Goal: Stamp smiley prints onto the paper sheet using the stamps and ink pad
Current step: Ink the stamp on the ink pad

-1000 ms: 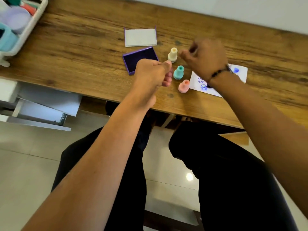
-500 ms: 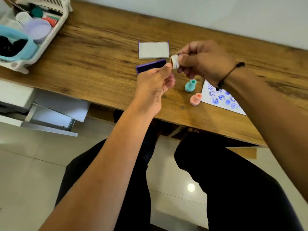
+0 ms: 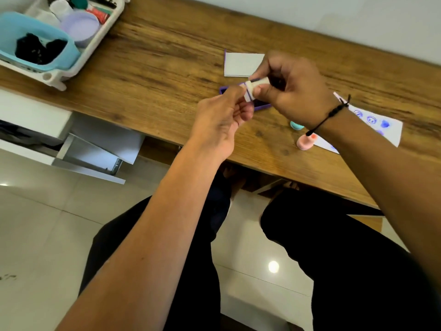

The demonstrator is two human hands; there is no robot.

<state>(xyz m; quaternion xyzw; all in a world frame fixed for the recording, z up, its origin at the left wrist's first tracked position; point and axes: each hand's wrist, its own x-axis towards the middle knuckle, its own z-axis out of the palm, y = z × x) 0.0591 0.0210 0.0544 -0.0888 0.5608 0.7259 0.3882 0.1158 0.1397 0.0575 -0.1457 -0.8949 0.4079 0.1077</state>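
Observation:
My right hand [image 3: 293, 91] grips a cream stamp [image 3: 256, 85] on its side, lifted above the desk. My left hand [image 3: 222, 120] pinches the stamp's near end with thumb and fingertips. Below both hands lies the purple ink pad [image 3: 261, 106], mostly hidden. Its lid [image 3: 242, 64] lies white side up just behind. A teal stamp [image 3: 296, 125] and a pink stamp [image 3: 305, 143] stand beside the paper sheet [image 3: 389, 130], which bears several blue smiley prints. My right forearm covers part of the sheet.
A white rack [image 3: 78, 65] at the desk's far left holds a blue tub [image 3: 64, 47], a lilac bowl [image 3: 80, 26] and small items. The wooden desk [image 3: 148, 68] has its front edge just below my hands. A white drawer unit [image 3: 33, 120] stands under the left side.
My right hand took the cream stamp off the desk and brought it to my left hand. Both hands now hold it over the ink pad.

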